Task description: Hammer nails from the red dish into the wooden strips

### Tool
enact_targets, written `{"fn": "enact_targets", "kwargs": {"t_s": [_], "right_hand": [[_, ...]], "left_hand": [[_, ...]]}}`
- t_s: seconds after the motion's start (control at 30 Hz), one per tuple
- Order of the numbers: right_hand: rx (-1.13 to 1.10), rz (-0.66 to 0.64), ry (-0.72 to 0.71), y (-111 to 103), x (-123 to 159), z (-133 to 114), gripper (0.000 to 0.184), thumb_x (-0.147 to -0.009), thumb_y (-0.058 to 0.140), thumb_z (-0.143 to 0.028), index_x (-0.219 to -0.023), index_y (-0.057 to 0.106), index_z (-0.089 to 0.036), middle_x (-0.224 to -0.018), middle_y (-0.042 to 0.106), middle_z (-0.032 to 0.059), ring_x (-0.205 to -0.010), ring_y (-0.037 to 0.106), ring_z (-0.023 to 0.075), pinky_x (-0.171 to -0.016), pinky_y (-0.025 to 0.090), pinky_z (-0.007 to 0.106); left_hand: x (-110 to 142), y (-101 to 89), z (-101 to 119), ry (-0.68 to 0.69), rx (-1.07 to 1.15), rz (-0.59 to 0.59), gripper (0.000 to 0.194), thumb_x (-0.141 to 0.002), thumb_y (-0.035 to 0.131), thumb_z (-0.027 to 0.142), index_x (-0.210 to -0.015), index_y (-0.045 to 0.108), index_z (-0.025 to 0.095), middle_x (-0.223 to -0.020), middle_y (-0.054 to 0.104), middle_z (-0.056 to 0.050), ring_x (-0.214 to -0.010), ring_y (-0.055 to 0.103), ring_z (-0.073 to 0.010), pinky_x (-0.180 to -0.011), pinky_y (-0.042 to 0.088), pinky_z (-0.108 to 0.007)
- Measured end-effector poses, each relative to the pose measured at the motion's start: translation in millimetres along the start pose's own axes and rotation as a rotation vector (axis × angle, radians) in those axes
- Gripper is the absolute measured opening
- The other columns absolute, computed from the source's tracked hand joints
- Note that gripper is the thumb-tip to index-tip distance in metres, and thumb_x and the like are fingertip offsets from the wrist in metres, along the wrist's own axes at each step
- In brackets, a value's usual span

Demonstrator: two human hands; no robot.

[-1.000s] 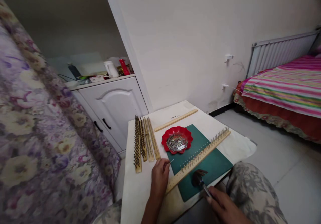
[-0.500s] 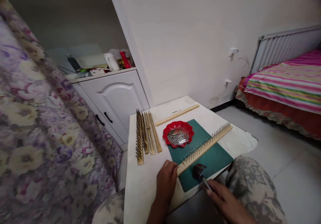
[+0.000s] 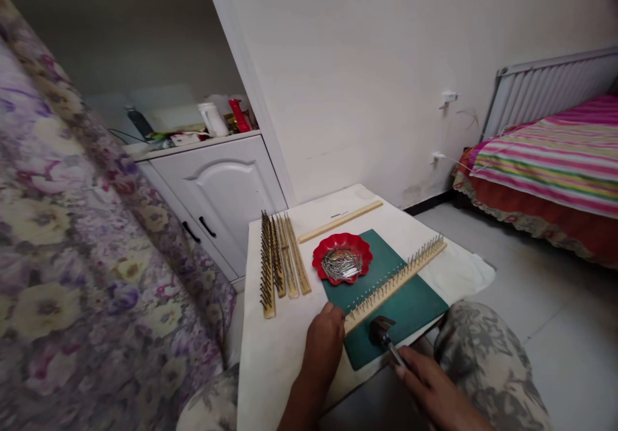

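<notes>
My left hand (image 3: 325, 335) is closed on the near left end of a wooden strip (image 3: 381, 297) studded with rows of upright nails. The strip lies slantwise across a green mat (image 3: 410, 315), its far end reaching past the mat's edge. In my right hand (image 3: 427, 376) is the handle of a claw hammer (image 3: 382, 332), whose head rests over the mat just in front of the strip. Behind the strip, a red scalloped dish (image 3: 321, 250) holds a heap of loose nails (image 3: 342, 266).
Several nail-studded strips (image 3: 268, 276) stand side by side at the table's left. A plain wooden strip (image 3: 338, 222) lies along the back of the white-covered table (image 3: 280, 347). My knees flank the table; a floral curtain (image 3: 96, 257) hangs at left, and a bed (image 3: 555, 160) is at right.
My left hand has shifted slightly up and to the right at the strip's end, covering more of it. The hammer and right hand have barely moved.
</notes>
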State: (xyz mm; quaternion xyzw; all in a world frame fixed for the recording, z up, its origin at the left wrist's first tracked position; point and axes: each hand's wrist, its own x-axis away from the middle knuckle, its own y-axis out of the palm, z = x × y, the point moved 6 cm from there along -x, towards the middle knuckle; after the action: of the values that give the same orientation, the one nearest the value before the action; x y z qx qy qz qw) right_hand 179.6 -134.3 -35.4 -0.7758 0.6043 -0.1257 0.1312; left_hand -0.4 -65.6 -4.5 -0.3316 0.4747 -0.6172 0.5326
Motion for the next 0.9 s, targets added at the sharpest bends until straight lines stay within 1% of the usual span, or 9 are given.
{"fn": "enact_targets", "kwargs": {"t_s": [0.07, 0.17, 0.33, 0.5, 0.67, 0.7, 0.83, 0.87, 0.9], "right_hand": [[0.002, 0.002, -0.007, 0.2, -0.1, 0.1, 0.033, -0.085, 0.043, -0.045, -0.081, 0.062, -0.018, -0.078, 0.067, 0.0048, -0.080, 0.061, 0.0241, -0.074, 0.049, 0.030], [0.006, 0.014, -0.012, 1.4, -0.3, 3.8, 0.034, -0.086, 0.042, -0.046, -0.082, 0.062, -0.019, -0.080, 0.067, 0.0050, -0.085, 0.061, 0.0246, -0.077, 0.047, 0.031], [0.018, -0.015, -0.009, 4.7, -1.0, 4.6, 0.036, -0.086, 0.041, -0.049, -0.079, 0.060, -0.019, -0.075, 0.065, 0.0025, -0.079, 0.060, 0.0224, -0.077, 0.047, 0.029], [0.008, -0.018, 0.013, 3.3, -1.4, -0.7, 0.035, -0.085, 0.040, -0.048, -0.079, 0.059, -0.019, -0.075, 0.065, 0.0035, -0.078, 0.060, 0.0228, -0.073, 0.048, 0.028], [-0.002, -0.013, -0.027, 2.4, 1.0, -1.7, 0.031, -0.086, 0.042, -0.044, -0.080, 0.060, -0.019, -0.078, 0.065, 0.0032, -0.081, 0.060, 0.0221, -0.075, 0.047, 0.027], [-0.015, -0.017, -0.032, 2.2, 1.8, -3.7, 0.031, -0.086, 0.043, -0.044, -0.080, 0.060, -0.019, -0.078, 0.065, 0.0028, -0.078, 0.060, 0.0213, -0.074, 0.047, 0.027], [-0.036, -0.042, -0.006, 0.8, 1.3, -20.2, 0.031, -0.087, 0.039, -0.043, -0.078, 0.057, -0.019, -0.068, 0.059, -0.0006, -0.064, 0.055, 0.0173, -0.059, 0.045, 0.024], [-0.026, -0.051, -0.021, 0.6, -0.5, -27.7, 0.029, -0.087, 0.040, -0.042, -0.078, 0.056, -0.019, -0.069, 0.059, -0.0008, -0.067, 0.055, 0.0173, -0.061, 0.045, 0.024], [-0.017, -0.031, -0.048, -1.1, -3.2, -36.1, 0.027, -0.087, 0.041, -0.041, -0.079, 0.056, -0.019, -0.070, 0.058, -0.0010, -0.068, 0.055, 0.0172, -0.062, 0.045, 0.024]], "left_hand": [[-1.6, 0.5, 0.9, 0.008, -0.017, -0.012, 0.021, -0.086, 0.036, 0.015, -0.077, 0.055, 0.020, -0.083, 0.055, -0.003, -0.077, 0.054, -0.0136, -0.068, 0.037, -0.023], [-3.7, -0.1, 0.8, 0.017, 0.003, 0.008, 0.018, -0.083, 0.040, 0.014, -0.077, 0.056, 0.020, -0.083, 0.055, -0.002, -0.077, 0.054, -0.0139, -0.068, 0.037, -0.023], [-5.4, 2.9, -7.8, -0.021, 0.180, 0.090, 0.010, -0.078, 0.049, 0.020, -0.073, 0.057, 0.020, -0.077, 0.056, 0.000, -0.076, 0.054, -0.0139, -0.068, 0.037, -0.023], [-4.4, 12.8, -16.3, -0.080, 0.315, 0.155, 0.013, -0.077, 0.051, 0.025, -0.068, 0.059, 0.019, -0.070, 0.054, 0.001, -0.066, 0.052, -0.0119, -0.062, 0.036, -0.022], [-1.9, 13.2, -12.2, -0.088, 0.344, 0.167, 0.016, -0.078, 0.051, 0.028, -0.068, 0.059, 0.019, -0.072, 0.055, 0.001, -0.069, 0.053, -0.0119, -0.063, 0.035, -0.022], [-1.6, 12.9, -11.5, -0.090, 0.338, 0.163, 0.016, -0.078, 0.051, 0.028, -0.067, 0.059, 0.019, -0.073, 0.056, 0.001, -0.069, 0.053, -0.0120, -0.063, 0.035, -0.021], [-2.2, 13.5, -11.9, -0.098, 0.315, 0.155, 0.016, -0.078, 0.052, 0.029, -0.068, 0.060, 0.019, -0.073, 0.056, 0.001, -0.070, 0.053, -0.0120, -0.062, 0.034, -0.021], [-2.6, 13.9, -12.1, -0.095, 0.313, 0.157, 0.016, -0.078, 0.052, 0.029, -0.068, 0.059, 0.019, -0.073, 0.056, 0.001, -0.070, 0.053, -0.0118, -0.062, 0.034, -0.021], [-3.0, 14.4, -12.3, -0.092, 0.313, 0.160, 0.016, -0.078, 0.051, 0.028, -0.067, 0.059, 0.019, -0.072, 0.055, 0.002, -0.069, 0.052, -0.0116, -0.061, 0.033, -0.021]]}}
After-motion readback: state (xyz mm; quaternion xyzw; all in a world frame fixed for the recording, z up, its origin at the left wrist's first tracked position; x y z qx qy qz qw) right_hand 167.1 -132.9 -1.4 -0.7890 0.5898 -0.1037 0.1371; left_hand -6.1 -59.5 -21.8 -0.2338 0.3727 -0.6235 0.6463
